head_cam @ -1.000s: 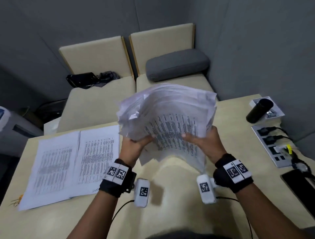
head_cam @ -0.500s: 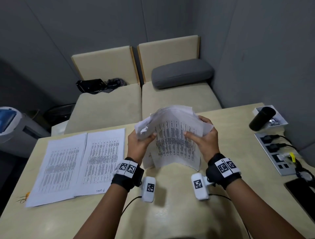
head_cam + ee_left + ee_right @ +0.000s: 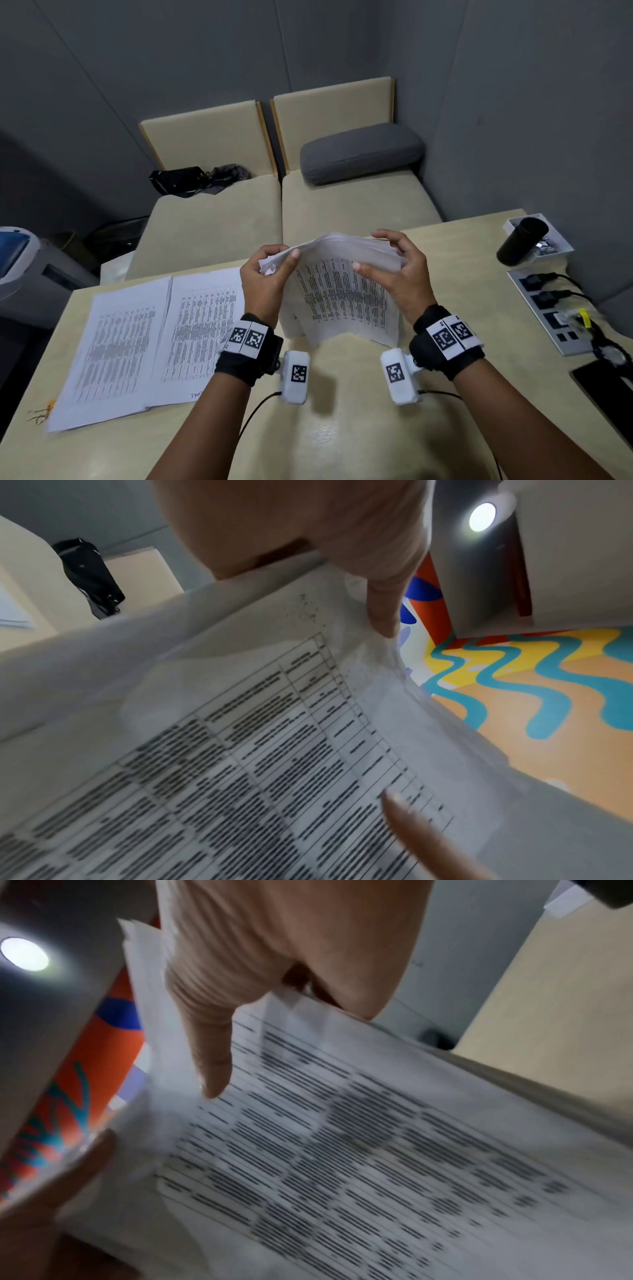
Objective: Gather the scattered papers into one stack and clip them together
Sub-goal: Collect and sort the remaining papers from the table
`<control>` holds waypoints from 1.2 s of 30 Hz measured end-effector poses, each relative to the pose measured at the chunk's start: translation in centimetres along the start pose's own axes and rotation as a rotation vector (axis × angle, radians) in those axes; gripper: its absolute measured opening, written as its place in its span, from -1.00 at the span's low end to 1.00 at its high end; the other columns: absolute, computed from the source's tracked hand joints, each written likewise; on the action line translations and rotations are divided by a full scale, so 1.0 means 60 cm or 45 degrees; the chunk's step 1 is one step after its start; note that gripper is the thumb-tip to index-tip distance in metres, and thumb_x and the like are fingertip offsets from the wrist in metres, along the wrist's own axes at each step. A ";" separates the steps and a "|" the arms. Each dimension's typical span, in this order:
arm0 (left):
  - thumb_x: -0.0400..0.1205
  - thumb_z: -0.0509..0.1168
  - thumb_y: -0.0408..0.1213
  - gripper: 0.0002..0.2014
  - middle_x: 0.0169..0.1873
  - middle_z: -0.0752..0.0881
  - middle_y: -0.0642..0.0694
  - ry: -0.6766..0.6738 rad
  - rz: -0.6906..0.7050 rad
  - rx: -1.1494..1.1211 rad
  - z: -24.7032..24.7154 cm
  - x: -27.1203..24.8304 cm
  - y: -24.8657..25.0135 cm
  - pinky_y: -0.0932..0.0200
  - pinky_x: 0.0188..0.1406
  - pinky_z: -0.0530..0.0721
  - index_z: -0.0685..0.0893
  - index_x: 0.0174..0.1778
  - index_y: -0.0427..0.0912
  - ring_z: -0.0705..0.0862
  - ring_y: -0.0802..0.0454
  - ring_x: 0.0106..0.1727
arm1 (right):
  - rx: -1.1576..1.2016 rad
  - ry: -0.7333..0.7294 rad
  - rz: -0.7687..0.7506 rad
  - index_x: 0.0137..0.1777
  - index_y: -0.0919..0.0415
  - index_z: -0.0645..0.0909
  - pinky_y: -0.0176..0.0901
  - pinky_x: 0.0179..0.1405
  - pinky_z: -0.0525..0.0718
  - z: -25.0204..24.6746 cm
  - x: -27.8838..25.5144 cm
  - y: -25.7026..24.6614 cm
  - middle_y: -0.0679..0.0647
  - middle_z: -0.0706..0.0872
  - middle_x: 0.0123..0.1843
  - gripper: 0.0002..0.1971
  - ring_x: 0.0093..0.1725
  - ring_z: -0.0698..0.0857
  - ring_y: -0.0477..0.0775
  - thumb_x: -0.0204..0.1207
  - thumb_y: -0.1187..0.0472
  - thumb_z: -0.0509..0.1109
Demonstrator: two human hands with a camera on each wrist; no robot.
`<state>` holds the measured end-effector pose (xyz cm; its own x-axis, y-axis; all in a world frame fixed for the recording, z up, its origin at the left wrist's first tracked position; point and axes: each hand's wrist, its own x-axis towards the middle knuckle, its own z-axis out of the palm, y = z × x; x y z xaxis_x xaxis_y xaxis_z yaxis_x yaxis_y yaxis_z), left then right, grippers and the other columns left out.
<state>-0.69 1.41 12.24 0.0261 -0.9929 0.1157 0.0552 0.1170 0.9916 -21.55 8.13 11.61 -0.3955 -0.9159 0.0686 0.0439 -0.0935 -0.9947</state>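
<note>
A thick stack of printed papers [image 3: 342,291] stands on edge on the beige table [image 3: 342,428], its lower edge on the tabletop. My left hand [image 3: 270,270] grips the stack's upper left corner, thumb on the printed face. My right hand [image 3: 394,263] holds the upper right corner, thumb in front and fingers curled over the top edge. Both wrist views show the printed sheets [image 3: 274,764] [image 3: 342,1150] close up, with a thumb pressed on them. Two more printed sheets [image 3: 144,342] lie flat side by side on the table's left part. No clip is visible.
A black cylinder [image 3: 520,240] lies across a white tray at the far right. A power strip [image 3: 548,315] with plugged cables and a dark phone [image 3: 609,387] line the right edge. Small orange bits [image 3: 41,413] lie at the left edge. Two beige seats with a grey cushion [image 3: 359,154] stand behind.
The stack came down from a fanned, raised hold to standing on the table. Both hands slid up from the stack's lower sides to its top corners.
</note>
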 end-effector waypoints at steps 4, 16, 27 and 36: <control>0.37 0.62 -0.36 -0.67 -0.13 0.85 -0.04 -0.078 -0.116 0.050 -0.006 0.002 -0.011 0.02 -0.01 0.76 0.78 0.04 -0.24 0.80 -0.01 -0.09 | -0.114 -0.123 0.338 0.25 0.16 0.63 -0.03 0.11 0.79 -0.004 -0.006 0.050 0.05 0.80 0.10 -0.39 0.12 0.79 0.05 0.18 0.36 0.73; 0.35 0.63 -0.17 -0.46 0.05 0.81 0.09 -0.791 0.235 0.928 -0.028 0.044 0.116 0.36 0.05 0.65 0.69 0.26 0.07 0.75 0.25 0.08 | -1.017 -0.237 -0.329 -0.09 0.01 0.73 -0.03 -0.25 0.72 0.014 0.030 -0.029 0.02 0.81 -0.30 -0.69 -0.27 0.75 0.13 0.25 0.41 0.46; 0.49 0.46 -0.54 -0.80 -0.37 0.81 0.06 -0.402 -0.166 0.382 -0.097 0.029 0.019 0.19 -0.20 0.75 0.81 -0.30 -0.13 0.73 0.09 -0.28 | -0.893 -0.092 0.232 -0.02 -0.05 0.72 -0.02 0.07 0.76 -0.138 0.047 0.008 -0.03 0.82 -0.05 -0.43 -0.01 0.79 0.02 -0.04 -0.18 0.75; 0.49 0.47 -0.52 -0.54 0.21 0.75 -0.26 -0.333 -0.187 0.011 -0.076 0.013 -0.044 -0.10 0.21 0.69 0.63 0.32 -0.24 0.72 -0.18 0.24 | 0.141 0.100 0.157 0.02 0.16 0.77 0.00 0.03 0.78 -0.138 0.010 0.060 0.11 0.86 0.03 -0.49 0.06 0.81 0.17 0.00 0.15 0.72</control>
<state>3.70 0.39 9.44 -0.2398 -0.9706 -0.0195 0.0308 -0.0277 0.9991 -29.24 10.49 7.44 -0.4508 -0.8904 -0.0637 0.1957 -0.0290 -0.9802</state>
